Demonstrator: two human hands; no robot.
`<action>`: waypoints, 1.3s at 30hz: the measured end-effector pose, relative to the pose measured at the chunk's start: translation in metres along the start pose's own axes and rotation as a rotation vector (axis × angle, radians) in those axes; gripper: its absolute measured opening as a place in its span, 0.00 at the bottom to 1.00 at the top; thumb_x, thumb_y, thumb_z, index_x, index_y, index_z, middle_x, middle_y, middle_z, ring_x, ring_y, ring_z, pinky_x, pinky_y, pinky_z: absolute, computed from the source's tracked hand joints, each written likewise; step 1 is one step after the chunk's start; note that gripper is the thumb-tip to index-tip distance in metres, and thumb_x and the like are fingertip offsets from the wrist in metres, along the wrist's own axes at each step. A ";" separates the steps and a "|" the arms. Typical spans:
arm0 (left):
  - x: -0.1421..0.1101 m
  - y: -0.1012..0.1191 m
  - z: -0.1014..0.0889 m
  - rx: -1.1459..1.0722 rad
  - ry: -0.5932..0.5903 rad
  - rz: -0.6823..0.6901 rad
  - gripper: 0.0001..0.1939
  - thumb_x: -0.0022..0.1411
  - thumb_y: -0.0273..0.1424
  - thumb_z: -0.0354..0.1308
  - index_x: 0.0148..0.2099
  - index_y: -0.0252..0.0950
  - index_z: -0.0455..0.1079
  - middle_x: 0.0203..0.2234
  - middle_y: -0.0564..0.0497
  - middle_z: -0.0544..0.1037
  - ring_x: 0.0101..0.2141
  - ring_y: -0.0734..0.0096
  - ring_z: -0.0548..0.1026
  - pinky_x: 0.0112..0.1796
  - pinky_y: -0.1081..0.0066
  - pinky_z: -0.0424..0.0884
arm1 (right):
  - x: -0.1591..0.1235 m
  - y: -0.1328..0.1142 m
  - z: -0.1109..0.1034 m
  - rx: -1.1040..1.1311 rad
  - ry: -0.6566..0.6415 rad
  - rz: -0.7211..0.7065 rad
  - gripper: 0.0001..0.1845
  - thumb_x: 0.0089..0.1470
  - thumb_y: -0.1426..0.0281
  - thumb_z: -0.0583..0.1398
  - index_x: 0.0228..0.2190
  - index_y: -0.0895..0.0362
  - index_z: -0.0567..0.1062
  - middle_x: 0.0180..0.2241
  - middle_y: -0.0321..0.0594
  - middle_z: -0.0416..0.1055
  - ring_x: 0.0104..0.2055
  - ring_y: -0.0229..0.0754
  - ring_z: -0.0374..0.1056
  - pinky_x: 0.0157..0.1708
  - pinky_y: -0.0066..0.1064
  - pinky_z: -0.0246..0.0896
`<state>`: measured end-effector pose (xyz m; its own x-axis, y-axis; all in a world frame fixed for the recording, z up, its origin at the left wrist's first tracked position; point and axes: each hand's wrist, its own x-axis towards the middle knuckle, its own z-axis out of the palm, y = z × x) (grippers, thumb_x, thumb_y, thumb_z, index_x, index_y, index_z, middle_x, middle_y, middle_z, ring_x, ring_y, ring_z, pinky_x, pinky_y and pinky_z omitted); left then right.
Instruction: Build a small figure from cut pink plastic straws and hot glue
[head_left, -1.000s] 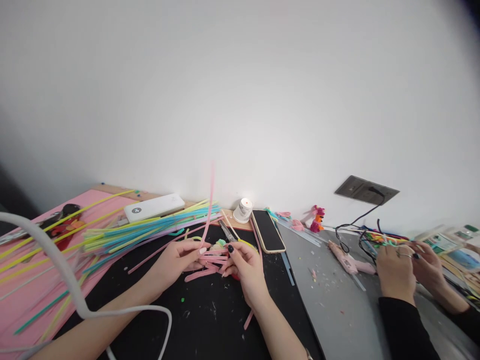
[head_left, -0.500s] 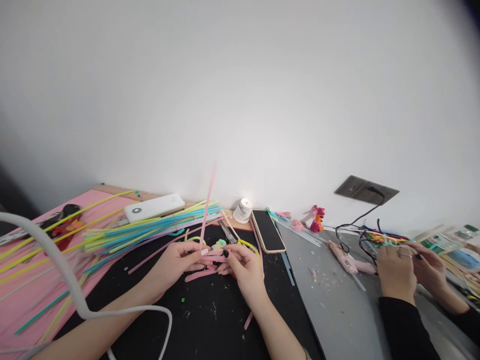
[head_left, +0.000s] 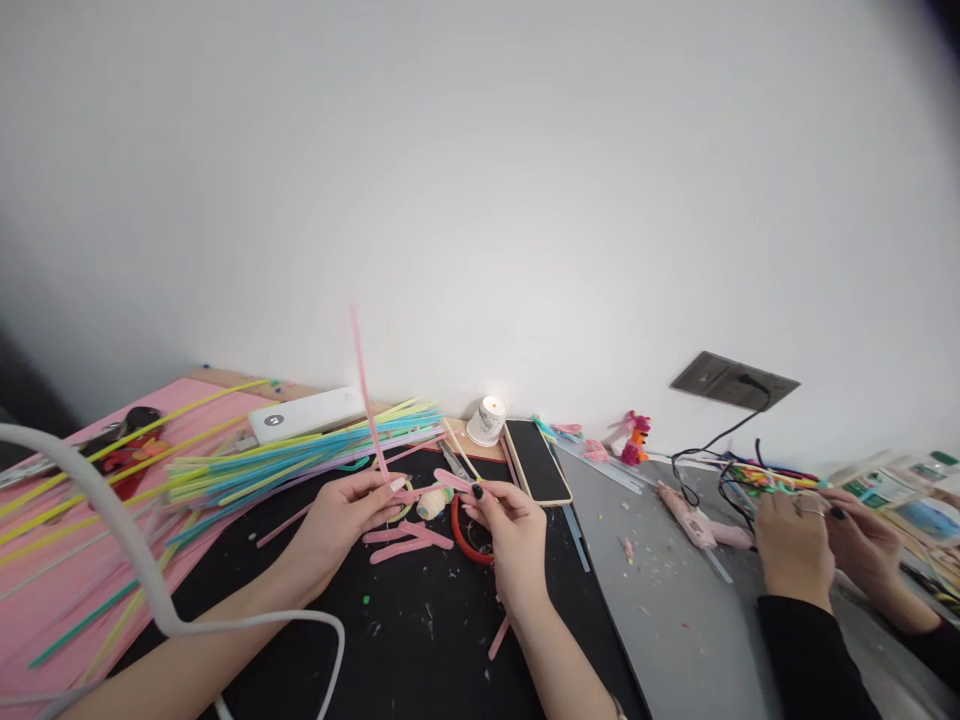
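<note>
My left hand (head_left: 346,516) pinches a long pink straw (head_left: 366,392) that sticks up and leans left. My right hand (head_left: 510,530) pinches the straw's other, folded end (head_left: 450,481) between thumb and forefinger. Between the hands on the black mat (head_left: 405,620) lie several folded pink straw pieces (head_left: 409,540), a small cream spool (head_left: 433,501) and a red ring (head_left: 461,532). A fan of blue, yellow and green straws (head_left: 285,462) lies left of my hands.
A white power bank (head_left: 307,414), a lit candle cup (head_left: 487,418), scissors (head_left: 454,462) and a phone (head_left: 535,461) sit near the wall. A white cable (head_left: 135,560) crosses the pink mat (head_left: 45,560). At right, another person's hands (head_left: 825,545) work beside a pink glue gun (head_left: 694,520).
The long pink straw has swung from leaning right to leaning left. My right hand has moved right and away from the left, uncovering the red ring and spool.
</note>
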<state>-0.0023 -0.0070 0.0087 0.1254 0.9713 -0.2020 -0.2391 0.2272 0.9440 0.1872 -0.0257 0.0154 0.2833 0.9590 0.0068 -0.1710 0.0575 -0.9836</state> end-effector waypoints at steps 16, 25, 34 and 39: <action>-0.005 0.007 0.006 0.338 0.025 0.135 0.12 0.49 0.36 0.62 0.34 0.34 0.78 0.35 0.48 0.81 0.37 0.59 0.77 0.35 0.69 0.74 | -0.004 0.002 0.008 0.030 -0.196 0.177 0.14 0.33 0.69 0.70 0.25 0.58 0.74 0.20 0.35 0.74 0.22 0.40 0.72 0.24 0.28 0.68; -0.005 0.009 0.006 0.375 -0.001 0.186 0.09 0.48 0.33 0.60 0.31 0.36 0.78 0.30 0.49 0.81 0.34 0.60 0.78 0.35 0.68 0.75 | -0.005 0.001 0.006 -0.010 -0.213 0.161 0.13 0.35 0.63 0.69 0.22 0.58 0.76 0.20 0.36 0.74 0.23 0.43 0.73 0.27 0.31 0.69; -0.003 0.003 0.007 0.362 -0.097 0.107 0.12 0.50 0.34 0.60 0.35 0.33 0.76 0.18 0.52 0.78 0.22 0.66 0.76 0.25 0.70 0.72 | -0.005 -0.001 0.004 -0.026 -0.193 0.181 0.15 0.35 0.61 0.69 0.23 0.59 0.77 0.20 0.38 0.75 0.24 0.43 0.73 0.26 0.30 0.68; -0.004 0.008 0.007 0.293 -0.030 0.037 0.13 0.47 0.35 0.61 0.34 0.32 0.75 0.19 0.51 0.79 0.26 0.62 0.78 0.31 0.67 0.74 | -0.003 0.001 0.002 0.078 -0.204 0.184 0.19 0.46 0.55 0.62 0.28 0.59 0.77 0.21 0.40 0.75 0.23 0.41 0.72 0.25 0.28 0.69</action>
<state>0.0024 -0.0096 0.0188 0.1508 0.9752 -0.1621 0.0436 0.1573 0.9866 0.1840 -0.0281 0.0143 0.0461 0.9909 -0.1262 -0.2758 -0.1088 -0.9550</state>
